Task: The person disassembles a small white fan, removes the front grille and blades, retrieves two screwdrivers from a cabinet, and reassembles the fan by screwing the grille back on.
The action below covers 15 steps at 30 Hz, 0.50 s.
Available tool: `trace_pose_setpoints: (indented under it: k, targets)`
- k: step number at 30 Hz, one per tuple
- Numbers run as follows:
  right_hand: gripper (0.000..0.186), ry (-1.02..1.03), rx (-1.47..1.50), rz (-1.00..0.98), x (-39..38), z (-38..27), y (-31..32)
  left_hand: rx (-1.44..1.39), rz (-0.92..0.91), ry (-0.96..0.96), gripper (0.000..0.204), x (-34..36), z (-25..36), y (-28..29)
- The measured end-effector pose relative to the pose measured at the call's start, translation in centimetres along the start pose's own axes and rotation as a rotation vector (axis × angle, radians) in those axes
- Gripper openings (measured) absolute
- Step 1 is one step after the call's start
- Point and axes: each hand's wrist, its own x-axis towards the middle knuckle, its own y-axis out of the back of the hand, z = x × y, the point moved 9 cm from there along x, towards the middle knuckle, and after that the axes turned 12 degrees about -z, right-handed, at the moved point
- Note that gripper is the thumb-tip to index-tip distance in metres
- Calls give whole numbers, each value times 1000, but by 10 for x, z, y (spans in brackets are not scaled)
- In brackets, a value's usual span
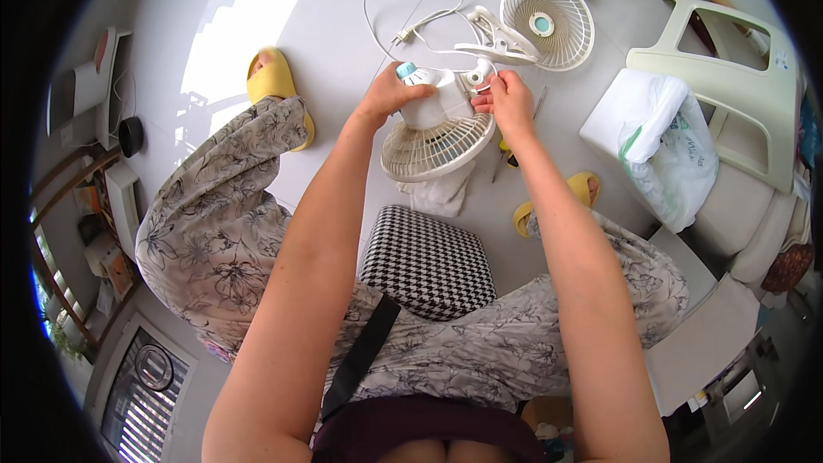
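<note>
A small white fan (444, 103) lies in front of me, its round wire cage (437, 153) tipped toward me. My left hand (384, 99) is closed around the fan's motor housing, thumb on top, beside a light-blue knob (406, 70). At the fan's neck, the fingers of my right hand (512, 107) are bent and pinch a thin white cord (487, 79); the fingertips are partly hidden. Just beyond sits a second white fan part, a clip base (501, 41) with an open round cage (561, 13). A cord with a plug (403, 36) loops on the floor.
A yellow-and-black screwdriver (504, 151) and a crumpled white cloth (446, 192) lie by the fan. Nearer me stands a houndstooth stool (427, 261). On the right are a bin lined with a white plastic bag (673, 150) and a pale plastic chair (746, 133). Yellow slippers (273, 79) flank the work.
</note>
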Motion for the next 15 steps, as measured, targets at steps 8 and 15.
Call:
trace_pose_setpoints:
  k: [8,15]
  targets:
    - [16,59,-56,-96,18,3,-5,519,396,-210,79,-4,34,12]
    - [18,-34,-65,-112,34,28,-16,822,84,-543,43,-7,77,-36]
